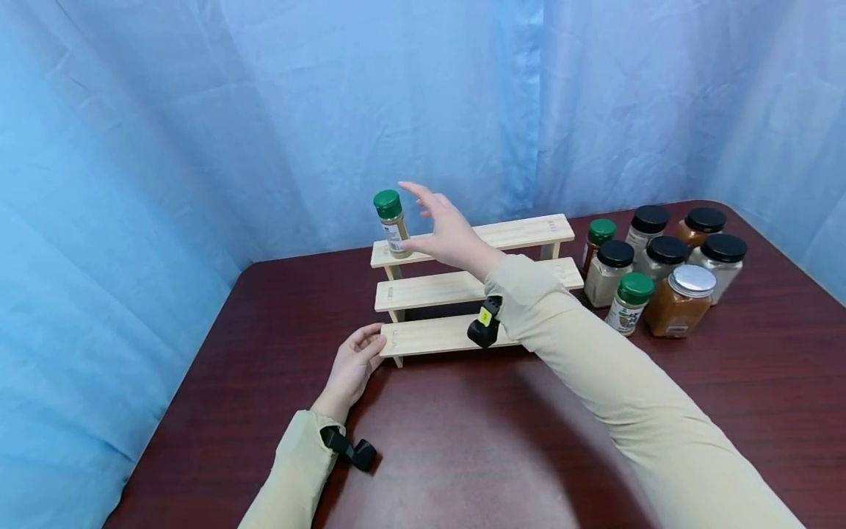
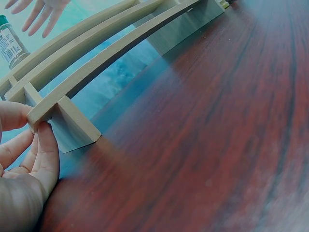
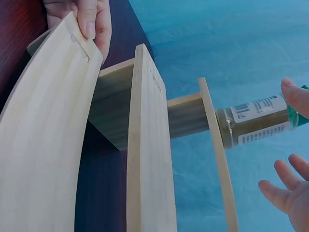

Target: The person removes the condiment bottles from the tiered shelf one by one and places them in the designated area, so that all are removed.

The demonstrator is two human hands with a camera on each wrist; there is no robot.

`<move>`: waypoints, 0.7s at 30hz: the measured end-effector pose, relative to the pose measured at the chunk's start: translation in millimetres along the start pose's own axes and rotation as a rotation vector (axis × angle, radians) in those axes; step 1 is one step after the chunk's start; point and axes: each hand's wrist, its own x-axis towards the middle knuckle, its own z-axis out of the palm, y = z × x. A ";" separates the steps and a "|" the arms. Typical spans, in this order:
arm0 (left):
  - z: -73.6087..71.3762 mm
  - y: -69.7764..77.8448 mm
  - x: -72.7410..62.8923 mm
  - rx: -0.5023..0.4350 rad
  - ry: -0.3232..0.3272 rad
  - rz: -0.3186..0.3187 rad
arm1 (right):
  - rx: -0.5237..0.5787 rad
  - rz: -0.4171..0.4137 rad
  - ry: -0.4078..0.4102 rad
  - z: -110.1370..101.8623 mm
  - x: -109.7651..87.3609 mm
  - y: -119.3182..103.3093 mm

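Note:
A three-step wooden rack stands on the dark red table. On the left end of its top step stands a green-capped spice jar, upright, with a white label. My right hand is just right of this jar, fingers spread and thumb beside it; in the right wrist view a gap shows between the fingers and the jar. My left hand pinches the left end of the lowest step, with the thumb on top and fingers underneath, as the left wrist view shows at the rack's corner.
To the rack's right stands a group of jars: several black-capped ones, two green-capped shakers and a silver-lidded brown jar. A blue curtain hangs behind and beside the table.

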 end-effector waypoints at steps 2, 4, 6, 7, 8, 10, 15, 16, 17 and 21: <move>0.0 0.0 0.2 -0.002 0.001 0.001 | 0.008 0.007 -0.007 3.3 1.8 0.4; 0.0 -0.1 0.5 -0.006 0.001 0.002 | 0.014 0.013 -0.016 6.0 3.2 1.2; 0.0 -0.2 0.8 -0.012 0.002 0.001 | 0.015 0.018 -0.022 8.2 3.9 1.8; 0.1 -0.4 0.9 -0.014 0.002 0.002 | 0.015 0.019 -0.023 9.2 4.0 2.1; 0.1 -0.5 0.8 -0.012 0.001 0.003 | 0.017 0.020 -0.023 10.3 4.1 2.6; 0.2 -0.6 0.6 -0.009 -0.001 0.006 | 0.020 0.018 -0.020 12.1 4.4 3.8; 0.0 -0.7 0.5 0.000 -0.003 0.009 | 0.021 -0.012 0.003 18.0 6.1 8.0; -0.2 -0.8 0.7 0.001 -0.002 0.009 | 0.022 -0.020 0.010 19.6 6.6 9.0; -0.3 -0.9 0.9 0.001 -0.002 0.009 | 0.020 -0.026 0.017 21.2 7.3 9.6; -0.2 -1.6 1.5 -0.001 -0.002 0.008 | 0.020 -0.031 0.052 27.0 8.7 10.7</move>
